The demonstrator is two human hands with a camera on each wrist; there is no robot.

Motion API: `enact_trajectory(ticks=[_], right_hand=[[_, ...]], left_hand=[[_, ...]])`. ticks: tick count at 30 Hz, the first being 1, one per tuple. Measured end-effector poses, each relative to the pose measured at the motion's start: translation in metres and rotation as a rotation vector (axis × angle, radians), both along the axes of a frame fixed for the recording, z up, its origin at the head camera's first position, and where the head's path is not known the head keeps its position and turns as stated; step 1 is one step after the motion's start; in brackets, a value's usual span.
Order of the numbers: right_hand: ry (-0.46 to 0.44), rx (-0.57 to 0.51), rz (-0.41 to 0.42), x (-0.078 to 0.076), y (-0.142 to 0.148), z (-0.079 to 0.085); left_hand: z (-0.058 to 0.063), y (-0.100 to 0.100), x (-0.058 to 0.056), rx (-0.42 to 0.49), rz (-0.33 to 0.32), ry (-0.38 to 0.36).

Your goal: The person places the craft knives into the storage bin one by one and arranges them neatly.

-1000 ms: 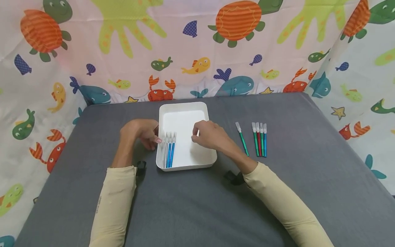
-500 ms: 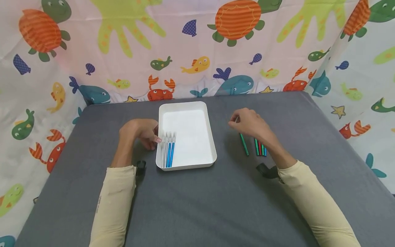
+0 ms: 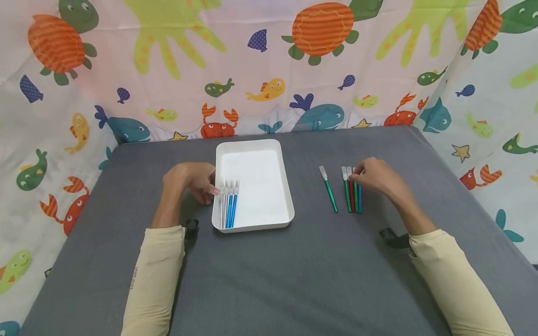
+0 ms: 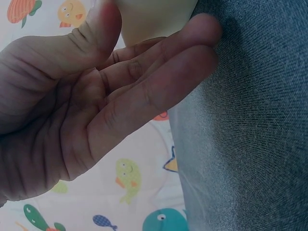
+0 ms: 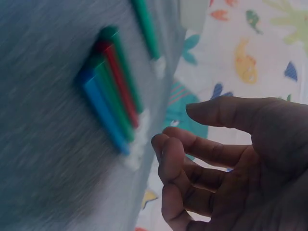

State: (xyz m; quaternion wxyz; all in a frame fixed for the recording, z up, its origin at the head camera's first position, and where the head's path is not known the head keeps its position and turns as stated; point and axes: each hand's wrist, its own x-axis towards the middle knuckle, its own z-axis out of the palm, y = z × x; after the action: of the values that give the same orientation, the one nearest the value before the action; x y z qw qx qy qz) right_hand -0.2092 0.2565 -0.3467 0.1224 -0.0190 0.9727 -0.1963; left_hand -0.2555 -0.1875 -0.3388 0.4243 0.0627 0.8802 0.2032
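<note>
Beside the white tray (image 3: 260, 158) my left hand (image 3: 193, 179) rests, its thumb at the left rim and its fingers outside the wall. In the left wrist view those fingers are fairly straight, thumb apart. Inside the tray, several slim pen-shaped tools (image 3: 230, 207) with silver or blue handles and pale translucent caps lie side by side. My right hand (image 3: 376, 173) hovers at the cap ends of a row of similar tools, green (image 3: 347, 198), red (image 3: 351, 200) and blue (image 3: 360, 203). In the right wrist view its thumb stands apart from loosely bent fingers, holding nothing.
A lone green-handled tool (image 3: 329, 192) lies slanted between the tray and the row. Grey cloth (image 3: 269, 280) covers the table. A curtain printed with sea animals (image 3: 252, 56) rises behind the table and along its sides.
My right hand has moved right, from over the tray, past the lone green-handled tool, to the row. My left hand stays at the tray's rim.
</note>
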Motion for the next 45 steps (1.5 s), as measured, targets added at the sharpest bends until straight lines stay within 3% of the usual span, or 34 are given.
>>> enact_trajectory(ticks=[14,35,45], right_hand=[[-0.105,0.073,-0.054,0.001,0.026,-0.019],[-0.123,0.157,-0.092,-0.003,0.016,-0.023],[-0.064,0.131,-0.111,0.003,0.022,-0.017]], left_hand=[[-0.001,0.0,0.001,0.008,0.007,0.008],[-0.002,0.002,0.002,0.01,0.018,0.006],[-0.002,0.001,0.003,0.021,0.001,0.017]])
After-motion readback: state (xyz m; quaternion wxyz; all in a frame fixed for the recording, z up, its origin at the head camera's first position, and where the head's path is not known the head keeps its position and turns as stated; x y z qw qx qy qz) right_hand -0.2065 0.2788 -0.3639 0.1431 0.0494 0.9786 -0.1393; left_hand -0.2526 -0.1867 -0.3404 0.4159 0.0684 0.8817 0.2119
